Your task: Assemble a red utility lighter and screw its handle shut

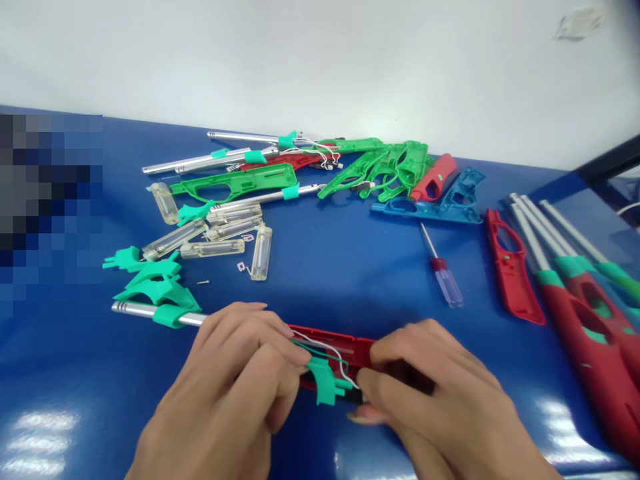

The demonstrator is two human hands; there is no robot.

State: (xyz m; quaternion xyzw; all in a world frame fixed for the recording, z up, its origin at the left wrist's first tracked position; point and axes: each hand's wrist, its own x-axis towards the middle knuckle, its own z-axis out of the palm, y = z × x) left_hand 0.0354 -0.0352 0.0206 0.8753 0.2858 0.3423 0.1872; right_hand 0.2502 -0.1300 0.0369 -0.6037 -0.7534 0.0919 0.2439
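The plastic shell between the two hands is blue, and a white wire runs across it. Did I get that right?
Not quite: the plastic shell is red, not blue, as the head view shows. It does show between the left hand and the right hand, and a white wire does run across it.

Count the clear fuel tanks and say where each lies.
6 clear fuel tanks: one left of a green casing half, one rightmost, four clustered between. More may be hidden.
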